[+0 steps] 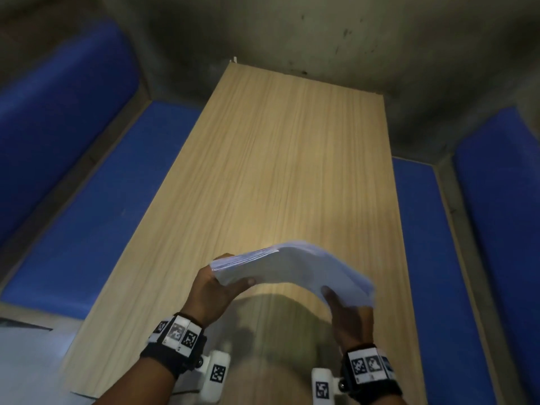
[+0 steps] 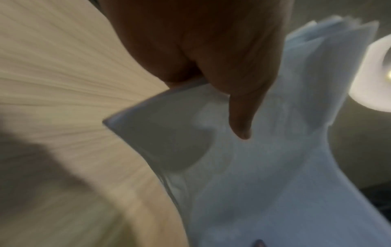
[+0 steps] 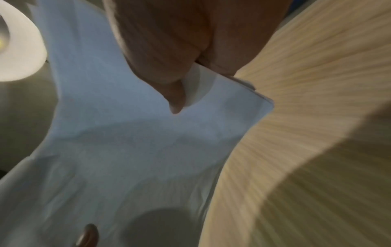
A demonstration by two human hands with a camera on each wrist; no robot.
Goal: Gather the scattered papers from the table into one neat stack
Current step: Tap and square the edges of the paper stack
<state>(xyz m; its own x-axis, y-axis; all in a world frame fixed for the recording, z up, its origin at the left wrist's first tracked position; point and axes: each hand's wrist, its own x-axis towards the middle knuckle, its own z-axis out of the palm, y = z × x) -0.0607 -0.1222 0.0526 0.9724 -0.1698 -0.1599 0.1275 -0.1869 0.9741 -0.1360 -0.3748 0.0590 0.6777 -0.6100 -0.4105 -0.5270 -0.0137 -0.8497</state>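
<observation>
A stack of white papers (image 1: 292, 268) hangs above the near part of the wooden table (image 1: 277, 156), bowed upward in the middle. My left hand (image 1: 219, 283) pinches its left end, thumb on top and fingers beneath. My right hand (image 1: 344, 305) pinches the right end the same way. In the left wrist view the thumb presses on the stack of papers (image 2: 243, 175) near a corner. In the right wrist view the thumb lies on the stack of papers (image 3: 127, 142) beside its right corner. The image is blurred by motion.
Blue padded benches flank the table, one on the left (image 1: 87, 214) and one on the right (image 1: 432, 258). A grey wall (image 1: 321, 33) closes the far end. The tabletop beyond the hands shows only bare wood.
</observation>
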